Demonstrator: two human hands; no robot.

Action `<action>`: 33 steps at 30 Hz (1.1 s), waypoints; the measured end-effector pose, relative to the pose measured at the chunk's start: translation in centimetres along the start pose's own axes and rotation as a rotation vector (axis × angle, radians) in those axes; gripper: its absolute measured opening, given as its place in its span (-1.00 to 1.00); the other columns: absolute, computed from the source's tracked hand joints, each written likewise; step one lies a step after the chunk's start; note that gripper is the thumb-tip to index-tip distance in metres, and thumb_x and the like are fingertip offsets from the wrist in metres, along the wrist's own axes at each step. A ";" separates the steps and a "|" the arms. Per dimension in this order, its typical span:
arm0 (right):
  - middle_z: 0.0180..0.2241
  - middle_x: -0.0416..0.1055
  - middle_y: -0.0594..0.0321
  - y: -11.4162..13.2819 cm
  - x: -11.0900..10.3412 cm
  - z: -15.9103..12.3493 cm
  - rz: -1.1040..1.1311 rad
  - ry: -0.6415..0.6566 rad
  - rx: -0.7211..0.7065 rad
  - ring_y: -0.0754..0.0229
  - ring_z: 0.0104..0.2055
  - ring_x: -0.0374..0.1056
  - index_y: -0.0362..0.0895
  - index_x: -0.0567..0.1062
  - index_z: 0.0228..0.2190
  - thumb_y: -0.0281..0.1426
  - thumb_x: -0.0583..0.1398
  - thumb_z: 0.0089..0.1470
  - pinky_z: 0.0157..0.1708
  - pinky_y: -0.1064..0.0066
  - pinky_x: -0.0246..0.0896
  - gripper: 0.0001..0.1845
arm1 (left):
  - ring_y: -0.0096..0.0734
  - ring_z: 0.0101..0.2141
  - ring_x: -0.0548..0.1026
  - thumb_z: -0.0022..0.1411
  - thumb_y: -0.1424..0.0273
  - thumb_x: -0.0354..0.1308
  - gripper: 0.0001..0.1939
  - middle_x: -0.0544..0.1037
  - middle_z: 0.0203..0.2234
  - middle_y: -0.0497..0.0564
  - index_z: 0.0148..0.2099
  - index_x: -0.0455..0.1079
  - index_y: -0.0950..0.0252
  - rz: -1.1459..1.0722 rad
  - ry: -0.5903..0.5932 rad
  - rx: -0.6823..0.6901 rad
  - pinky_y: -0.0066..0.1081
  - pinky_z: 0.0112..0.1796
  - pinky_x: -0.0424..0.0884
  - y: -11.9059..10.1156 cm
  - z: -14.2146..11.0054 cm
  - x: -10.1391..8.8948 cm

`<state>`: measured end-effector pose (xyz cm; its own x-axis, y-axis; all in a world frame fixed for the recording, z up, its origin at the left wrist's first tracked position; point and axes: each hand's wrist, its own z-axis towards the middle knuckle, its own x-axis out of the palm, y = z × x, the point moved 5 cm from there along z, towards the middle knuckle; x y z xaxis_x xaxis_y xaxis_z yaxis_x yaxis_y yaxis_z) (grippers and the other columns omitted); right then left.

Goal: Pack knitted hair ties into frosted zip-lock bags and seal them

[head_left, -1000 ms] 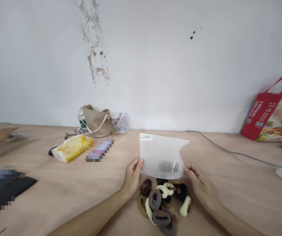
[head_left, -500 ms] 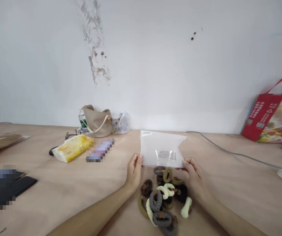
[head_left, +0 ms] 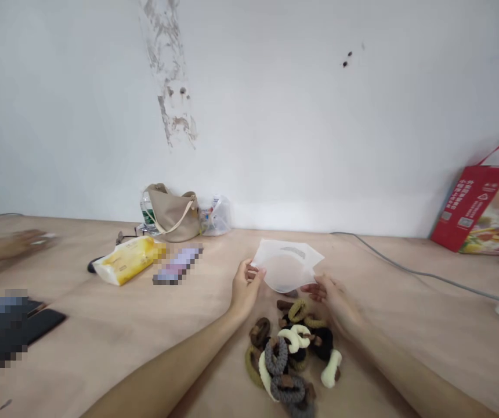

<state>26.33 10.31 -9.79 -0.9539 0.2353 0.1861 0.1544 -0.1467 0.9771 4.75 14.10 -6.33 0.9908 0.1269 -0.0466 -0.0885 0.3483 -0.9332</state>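
Note:
A translucent white plastic zip bag [head_left: 286,266] hangs above the table, its mouth curled open and its printed label turned away. My left hand [head_left: 246,284] pinches the bag's left edge between thumb and fingers. My right hand [head_left: 330,296] holds its lower right edge with the fingertips. Just below both hands lies a loose heap of fabric hair ties [head_left: 290,351] in brown, grey, black and cream. The bag does not touch the heap. Another person's blurred hand [head_left: 17,244] reaches in at the far left of the table.
A light wooden table [head_left: 123,325] meets a white wall. On it are a yellow tissue pack [head_left: 127,261], a pixelated flat item [head_left: 177,265], a tan handbag [head_left: 172,215], a clear plastic bag [head_left: 217,216], a red gift bag [head_left: 480,200], a grey cable [head_left: 419,273] and a black phone [head_left: 44,324].
The bag has been lifted and pulled narrower, and its flat sheet now curls open. Both hands have drawn closer together. The hair ties have not moved.

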 end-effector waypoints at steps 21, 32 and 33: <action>-0.08 0.50 0.10 3.2 5.1 -5.5 -0.338 0.751 -0.089 -0.06 0.02 0.35 -0.12 0.55 -0.10 0.08 0.08 0.11 0.06 0.12 0.15 -0.40 | -0.45 -0.57 0.25 0.12 0.18 0.04 -0.71 0.22 -0.68 -0.18 -0.53 0.20 0.24 0.289 0.074 0.099 -0.49 -0.49 0.16 -1.3 -1.2 -0.3; -0.01 0.45 0.12 4.4 5.4 -9.4 -0.396 0.826 -0.150 -0.02 0.08 0.29 -0.06 0.52 -0.06 0.02 0.06 0.16 0.10 0.18 0.10 -0.47 | -0.45 -0.56 0.23 0.12 0.16 0.04 -0.70 0.22 -0.66 -0.17 -0.52 0.21 0.26 0.286 0.166 0.059 -0.48 -0.48 0.15 -2.1 -3.4 -0.9; 0.00 0.44 0.12 4.5 5.4 -9.7 -0.402 0.836 -0.154 -0.02 0.08 0.28 -0.05 0.52 -0.06 0.02 0.06 0.17 0.10 0.18 0.09 -0.48 | -0.45 -0.56 0.23 0.12 0.15 0.04 -0.69 0.22 -0.66 -0.17 -0.52 0.21 0.26 0.284 0.175 0.055 -0.48 -0.48 0.16 -2.2 -3.6 -0.9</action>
<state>19.40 1.60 -5.42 -0.8129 -0.4615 -0.3554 -0.2054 -0.3439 0.9163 4.44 9.87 -5.51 0.9280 0.0665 -0.3667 -0.3640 0.3724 -0.8537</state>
